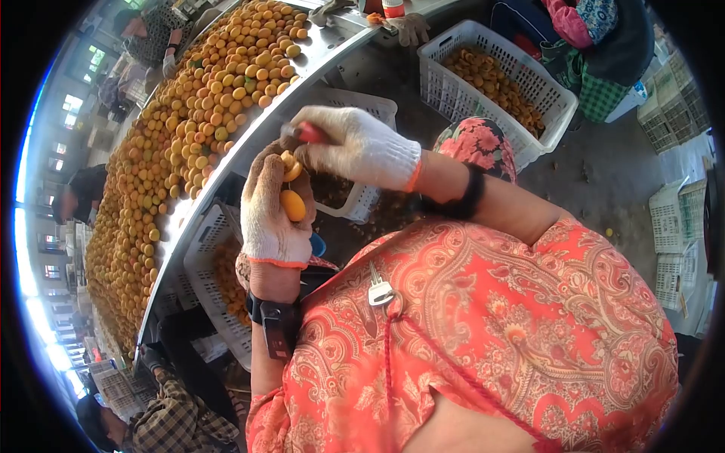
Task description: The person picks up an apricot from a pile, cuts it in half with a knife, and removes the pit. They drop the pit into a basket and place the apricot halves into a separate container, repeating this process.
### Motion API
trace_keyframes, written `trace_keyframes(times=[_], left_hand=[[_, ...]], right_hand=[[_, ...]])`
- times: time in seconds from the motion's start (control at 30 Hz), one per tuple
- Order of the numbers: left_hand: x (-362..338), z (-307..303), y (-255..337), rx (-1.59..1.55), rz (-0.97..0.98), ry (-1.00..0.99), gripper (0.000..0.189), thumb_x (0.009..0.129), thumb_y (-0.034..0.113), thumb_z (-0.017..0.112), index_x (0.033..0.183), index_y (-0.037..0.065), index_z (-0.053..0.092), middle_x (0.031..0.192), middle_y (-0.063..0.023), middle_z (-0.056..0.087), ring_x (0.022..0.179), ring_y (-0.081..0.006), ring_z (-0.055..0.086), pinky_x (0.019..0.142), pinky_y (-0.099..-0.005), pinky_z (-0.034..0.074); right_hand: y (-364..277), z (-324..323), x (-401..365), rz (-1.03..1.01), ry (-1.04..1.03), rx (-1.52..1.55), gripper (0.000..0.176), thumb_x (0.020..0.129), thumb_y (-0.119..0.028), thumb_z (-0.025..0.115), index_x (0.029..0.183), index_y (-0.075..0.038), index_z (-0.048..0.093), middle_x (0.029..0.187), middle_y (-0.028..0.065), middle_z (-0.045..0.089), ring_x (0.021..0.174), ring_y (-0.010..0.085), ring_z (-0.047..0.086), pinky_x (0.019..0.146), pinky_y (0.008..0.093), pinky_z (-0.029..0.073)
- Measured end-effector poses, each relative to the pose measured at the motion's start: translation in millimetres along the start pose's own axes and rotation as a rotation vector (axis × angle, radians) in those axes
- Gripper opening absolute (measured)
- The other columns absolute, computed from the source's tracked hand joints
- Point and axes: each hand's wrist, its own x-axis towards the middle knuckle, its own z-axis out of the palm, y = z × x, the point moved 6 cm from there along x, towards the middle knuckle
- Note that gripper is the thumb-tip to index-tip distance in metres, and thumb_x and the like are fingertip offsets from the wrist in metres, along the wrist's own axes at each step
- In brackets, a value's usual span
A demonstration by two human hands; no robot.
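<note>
My left hand point(276, 208), in a white knit glove with brown-stained fingers, is closed around apricots. One whole orange apricot point(292, 205) lies against the palm. Higher up, between the fingers, sits another apricot point(291, 167), which looks partly opened. My right hand point(359, 147), gloved the same way, grips a small tool with a red handle point(311, 134). Its working end is hidden or too dark to make out, close to the left fingertips and the upper apricot. Both hands are nearly touching, just off the edge of the metal table point(317, 57).
Heaped apricots point(219, 94) cover the table at left. White plastic crates point(483, 79) hold opened apricots at upper right; others stand below my hands point(355, 106) and by the table edge point(215, 264). Other people sit nearby, one in a checked shirt point(177, 411). Stacked crates point(672, 219) stand at right.
</note>
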Motion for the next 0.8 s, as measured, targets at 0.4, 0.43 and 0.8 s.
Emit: trace_keyframes(times=[0.4, 0.43, 0.8], left_hand=[[-4.1, 2.0, 0.4, 0.191, 0.194, 0.215, 0.020, 0.102, 0.014, 0.050, 0.110, 0.001, 0.063, 0.095, -0.0055, 0.066, 0.079, -0.0113, 0.061, 0.067, -0.0239, 0.047], [-4.4, 0.1, 0.3, 0.178, 0.209, 0.215, 0.020, 0.102, 0.014, 0.049, 0.110, 0.000, 0.062, 0.095, -0.0058, 0.066, 0.079, -0.0112, 0.060, 0.069, -0.0242, 0.047], [-8.4, 7.2, 5.7, 0.160, 0.243, 0.233, 0.022, 0.103, 0.011, 0.045, 0.112, -0.001, 0.061, 0.095, -0.0076, 0.065, 0.082, -0.0132, 0.061, 0.068, -0.0245, 0.048]], right_hand=[[-10.4, 16.1, -4.1, -0.073, -0.094, -0.180, 0.026, 0.086, -0.018, 0.068, 0.101, -0.001, 0.058, 0.092, 0.0231, 0.066, 0.091, 0.0415, 0.065, 0.076, 0.0440, 0.053], [-11.5, 17.6, -5.5, -0.106, -0.070, -0.189, 0.023, 0.086, -0.017, 0.067, 0.099, -0.001, 0.056, 0.089, 0.0233, 0.066, 0.089, 0.0422, 0.065, 0.074, 0.0451, 0.053], [-21.8, 24.3, -8.2, -0.228, -0.055, -0.289, 0.022, 0.088, -0.017, 0.066, 0.100, -0.002, 0.054, 0.080, 0.0234, 0.065, 0.081, 0.0438, 0.065, 0.067, 0.0482, 0.052]])
